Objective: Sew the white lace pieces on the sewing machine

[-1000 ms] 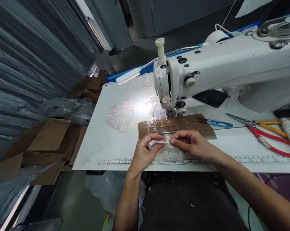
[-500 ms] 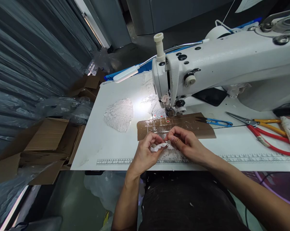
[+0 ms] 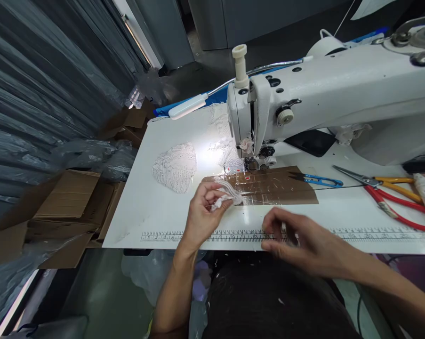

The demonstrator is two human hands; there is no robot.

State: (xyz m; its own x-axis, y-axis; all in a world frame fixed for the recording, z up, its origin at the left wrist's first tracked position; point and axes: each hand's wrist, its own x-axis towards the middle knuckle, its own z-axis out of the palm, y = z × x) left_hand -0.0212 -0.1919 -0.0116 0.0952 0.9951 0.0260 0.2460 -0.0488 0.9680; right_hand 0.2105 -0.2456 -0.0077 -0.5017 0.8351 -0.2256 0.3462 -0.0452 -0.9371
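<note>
My left hand [image 3: 202, 213] pinches a small bunched piece of white lace [image 3: 226, 194] just above the white table [image 3: 152, 207], at the left end of a brown taped cardboard guide [image 3: 279, 186]. My right hand [image 3: 297, 238] is blurred over the table's front edge, above the printed ruler [image 3: 163, 234], with fingers loosely spread and nothing held. The white sewing machine [image 3: 325, 99] stands behind, its needle area [image 3: 251, 162] just beyond the lace.
A larger white lace piece [image 3: 176, 167] lies lit to the left of the machine. Blue thread snips [image 3: 316, 179] and yellow and red scissors [image 3: 388, 188] lie to the right. Cardboard boxes [image 3: 71, 202] and plastic bags sit on the floor at left.
My right hand let go of the lace and dropped back to the table's front edge. My left hand lifted the lace forward toward the cardboard guide.
</note>
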